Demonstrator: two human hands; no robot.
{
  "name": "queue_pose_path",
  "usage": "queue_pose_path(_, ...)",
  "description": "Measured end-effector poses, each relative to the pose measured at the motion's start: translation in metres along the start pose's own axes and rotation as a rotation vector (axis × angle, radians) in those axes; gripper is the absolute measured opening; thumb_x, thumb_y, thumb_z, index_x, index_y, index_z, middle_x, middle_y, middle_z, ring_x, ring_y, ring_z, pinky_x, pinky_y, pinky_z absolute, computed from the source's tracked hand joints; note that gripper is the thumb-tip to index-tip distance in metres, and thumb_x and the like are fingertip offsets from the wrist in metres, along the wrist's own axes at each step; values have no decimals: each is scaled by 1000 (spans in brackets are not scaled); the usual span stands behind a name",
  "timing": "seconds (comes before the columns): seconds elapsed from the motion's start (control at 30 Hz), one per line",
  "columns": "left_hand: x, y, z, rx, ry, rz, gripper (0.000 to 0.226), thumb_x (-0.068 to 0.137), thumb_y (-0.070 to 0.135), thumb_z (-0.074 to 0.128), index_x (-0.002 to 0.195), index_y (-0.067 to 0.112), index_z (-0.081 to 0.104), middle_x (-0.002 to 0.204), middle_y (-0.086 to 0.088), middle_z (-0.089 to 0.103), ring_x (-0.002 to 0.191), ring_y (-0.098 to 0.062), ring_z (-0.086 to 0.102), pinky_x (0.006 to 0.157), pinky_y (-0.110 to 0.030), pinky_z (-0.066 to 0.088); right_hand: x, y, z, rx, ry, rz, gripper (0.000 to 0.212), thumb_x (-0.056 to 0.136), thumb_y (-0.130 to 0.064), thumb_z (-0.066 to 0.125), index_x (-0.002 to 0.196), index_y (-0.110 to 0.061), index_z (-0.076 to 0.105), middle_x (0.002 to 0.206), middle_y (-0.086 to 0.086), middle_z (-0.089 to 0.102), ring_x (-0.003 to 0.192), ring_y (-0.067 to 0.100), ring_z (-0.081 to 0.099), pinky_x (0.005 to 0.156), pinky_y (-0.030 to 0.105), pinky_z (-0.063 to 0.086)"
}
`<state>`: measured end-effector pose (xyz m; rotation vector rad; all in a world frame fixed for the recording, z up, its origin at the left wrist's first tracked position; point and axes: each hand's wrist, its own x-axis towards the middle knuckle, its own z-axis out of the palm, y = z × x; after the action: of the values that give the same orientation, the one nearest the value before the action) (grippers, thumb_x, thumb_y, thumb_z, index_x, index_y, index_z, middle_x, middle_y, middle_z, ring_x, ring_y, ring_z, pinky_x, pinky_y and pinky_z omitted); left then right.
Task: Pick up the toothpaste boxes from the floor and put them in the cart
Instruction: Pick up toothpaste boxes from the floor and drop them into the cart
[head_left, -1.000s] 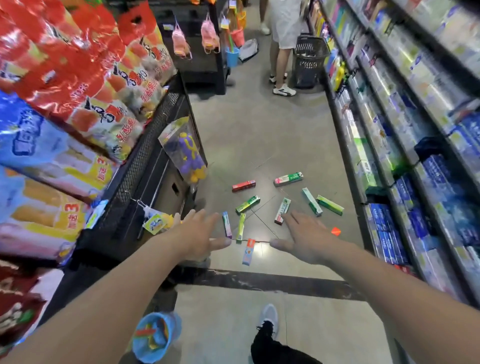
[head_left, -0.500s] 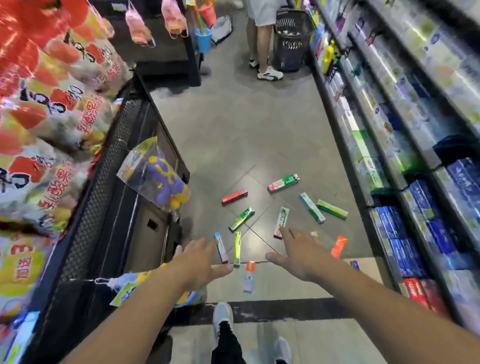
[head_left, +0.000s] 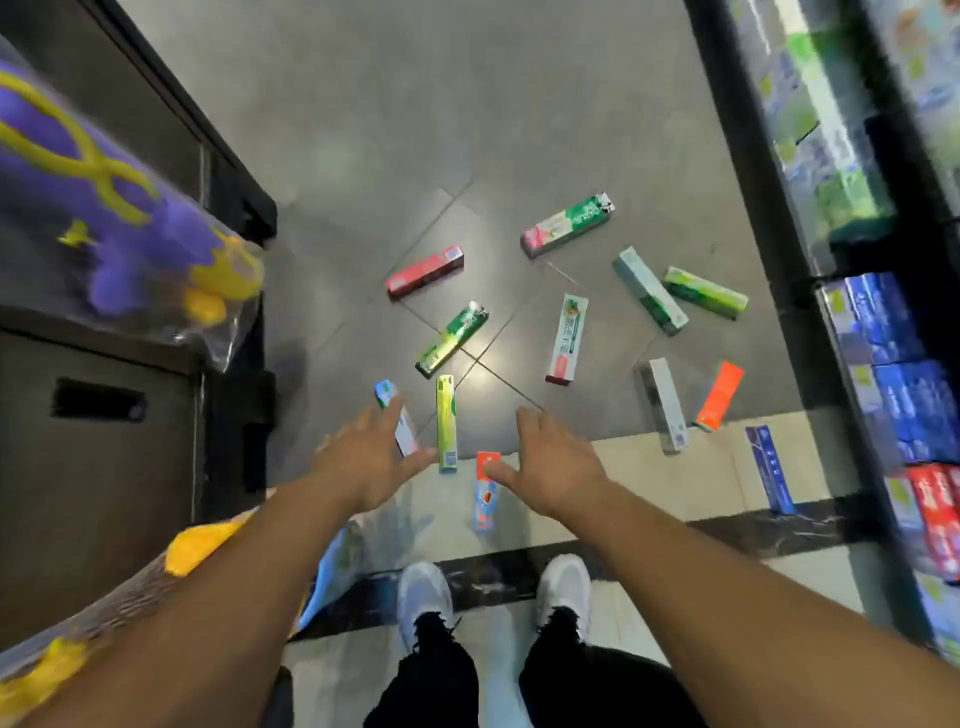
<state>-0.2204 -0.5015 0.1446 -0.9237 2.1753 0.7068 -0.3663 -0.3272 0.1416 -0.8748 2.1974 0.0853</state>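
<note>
A person is standing in a shop aisle, looking down at toothpaste boxes lying scattered across the grey floor (head_left: 363, 104), both arms stretched out over them. The left hand (head_left: 363, 462) is hanging spread, fingers straight, holding nothing, above a small blue-and-white box (head_left: 387, 395) on the near left. The right hand (head_left: 556, 467) is likewise reaching flat and empty, its thumb pointing toward an orange-and-blue box (head_left: 485, 499) lying just beyond the person's white shoes (head_left: 426, 592).

Between the hands a yellow-green box (head_left: 447, 421) is lying lengthwise. Farther out, a dark green box (head_left: 453, 338) and a red box (head_left: 425, 273) are resting at slants, with a white box (head_left: 567, 340) to their right. At the far edge a green-and-pink box (head_left: 567, 226) is lying crosswise. Toward the right, a grey-green box (head_left: 649, 291) and a lime box (head_left: 705, 293) are sitting just beside each other; nearer, a grey box (head_left: 665, 405), an orange box (head_left: 721, 395) and a blue box (head_left: 770, 470) are lying close to the shelves (head_left: 893, 395), which are lining the right side with stocked packs. On the left, a bagged purple toy (head_left: 104, 208) is hanging from a dark display unit (head_left: 104, 493).
</note>
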Motion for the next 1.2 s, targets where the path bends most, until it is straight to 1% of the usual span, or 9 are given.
queue_pose_path(0.2,118,-43,113,-21,-6,-103,95,86,70,50,157,28,3,159,-18,19,140,-39,32,113,-46,31,100,18,143,140,-76,109,97,82,-69,57,152,-18,14,142,16,43,127,36,46,97,44,41)
queue_pose_path(0.37,212,-74,169,-14,49,-179,94,92,59,52,157,28,-8,150,-30,29,135,-44,36,109,-45,34,166,36,239,254,-133,193,109,81,-66,62,156,-25,-5,149,18,31,127,38,47,99,44,42)
queue_pose_path(0.6,297,-104,212,-63,69,-209,105,88,54,60,153,33,-20,135,-40,39,122,-49,45,99,-43,40,223,34,313,173,-129,241,114,80,-63,67,155,-30,-13,148,18,24,123,35,47,95,41,44)
queue_pose_path(0.73,316,-101,218,-118,191,-141,106,79,56,72,154,42,-3,138,-26,29,116,-45,51,99,-45,44,242,40,319,111,-43,223,104,86,-51,67,154,-26,-7,140,19,27,115,34,51,90,41,48)
queue_pose_path(0.83,322,-89,218,-221,280,-161,75,85,42,68,147,35,26,131,-20,28,99,-43,56,91,-46,48,256,49,309,109,24,205,86,91,-35,65,152,-22,6,134,18,34,106,35,56,86,43,54)
queue_pose_path(0.9,324,-86,216,-288,290,-178,57,83,28,70,132,26,40,127,-20,33,89,-42,56,87,-46,51,264,53,296,137,33,193,84,89,-32,70,149,-23,11,132,17,36,102,35,59,84,44,56)
queue_pose_path(1.0,316,-93,213,-399,320,-199,54,71,14,74,113,26,42,125,-16,43,89,-36,56,87,-43,51,268,58,265,221,72,161,84,85,-28,75,146,-29,17,132,15,36,102,36,58,83,49,56)
queue_pose_path(1.1,284,-81,197,-388,353,-221,54,77,11,69,121,29,43,121,-10,42,83,-29,51,80,-38,46,248,63,214,318,122,136,77,90,-29,70,148,-29,20,134,13,34,106,36,55,86,45,49)
queue_pose_path(1.2,225,-48,158,-288,353,-178,52,82,15,63,126,29,40,118,-11,38,78,-33,49,77,-42,46,205,58,154,326,141,91,81,90,-34,69,152,-27,17,137,15,33,112,39,53,91,46,45)
